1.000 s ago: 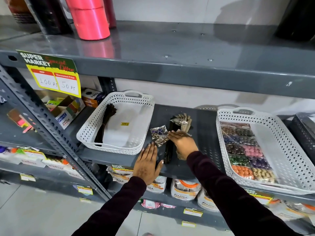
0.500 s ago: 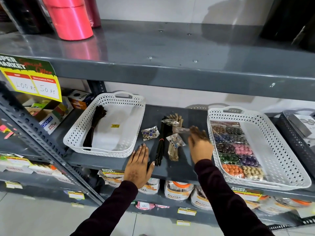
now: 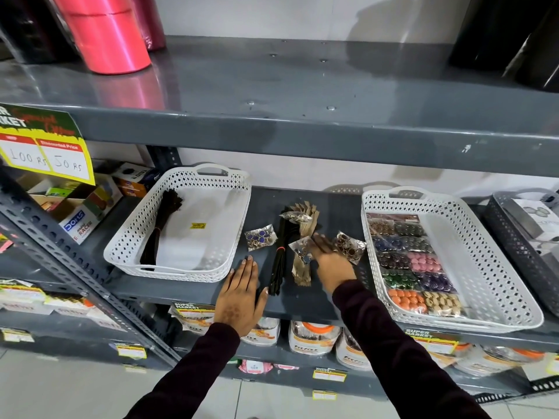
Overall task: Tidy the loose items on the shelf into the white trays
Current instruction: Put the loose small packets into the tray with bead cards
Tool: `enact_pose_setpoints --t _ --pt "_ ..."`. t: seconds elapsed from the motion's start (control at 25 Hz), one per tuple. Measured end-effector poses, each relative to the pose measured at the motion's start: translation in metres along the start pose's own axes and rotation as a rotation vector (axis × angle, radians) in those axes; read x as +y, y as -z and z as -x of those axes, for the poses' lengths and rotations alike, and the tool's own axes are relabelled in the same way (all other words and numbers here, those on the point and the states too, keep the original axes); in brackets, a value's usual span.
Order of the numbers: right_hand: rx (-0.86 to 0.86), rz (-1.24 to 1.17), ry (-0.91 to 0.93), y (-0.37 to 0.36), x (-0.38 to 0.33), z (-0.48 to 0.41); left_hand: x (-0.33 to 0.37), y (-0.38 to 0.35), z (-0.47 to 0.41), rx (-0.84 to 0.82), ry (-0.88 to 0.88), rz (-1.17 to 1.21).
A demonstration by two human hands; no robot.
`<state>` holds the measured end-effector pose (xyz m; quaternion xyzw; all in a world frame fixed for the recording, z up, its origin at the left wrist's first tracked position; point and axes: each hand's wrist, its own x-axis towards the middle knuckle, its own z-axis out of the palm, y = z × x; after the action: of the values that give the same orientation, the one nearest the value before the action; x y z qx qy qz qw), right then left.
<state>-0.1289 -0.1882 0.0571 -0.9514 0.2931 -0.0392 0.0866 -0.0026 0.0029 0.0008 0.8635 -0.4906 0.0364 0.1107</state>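
White trays (image 3: pixel 181 269) (image 3: pixel 511 300) flank loose packets mid-frame; right hand (image 3: pixel 329 257), fingers spread, reaches the button packet (image 3: pixel 351 246) (not yet pinched). Left hand (image 3: pixel 240 293) lies flat on the shelf (image 3: pixel 326 201). Next: pinch, lift rightward.

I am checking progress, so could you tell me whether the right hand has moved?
Yes: the right hand has moved right, toward the white perforated plastic tray of buttons.

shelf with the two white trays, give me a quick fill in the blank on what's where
1. The flat left hand rests on the grey metal shelf, holding ____.
2. The sheets of coloured buttons lie in the ____ white perforated plastic tray.
3. The small clear packet of blue buttons lies ____ the two trays.

Missing: nothing; right; between
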Motion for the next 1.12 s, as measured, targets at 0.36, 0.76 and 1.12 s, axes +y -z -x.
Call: enact_pose_setpoints --t 0.36,0.76,1.12 --pt "0.216 0.072 0.081 0.001 0.009 0.005 0.001 0.001 0.0 -0.021 0.014 0.003" --pt "0.128 0.158 0.09 0.001 0.001 -0.003 0.002 0.003 0.001 -0.02 0.017 0.019" --pt "0.092 0.079 -0.147 -0.032 0.027 0.042 0.002 -0.001 -0.001 -0.012 0.012 0.016"
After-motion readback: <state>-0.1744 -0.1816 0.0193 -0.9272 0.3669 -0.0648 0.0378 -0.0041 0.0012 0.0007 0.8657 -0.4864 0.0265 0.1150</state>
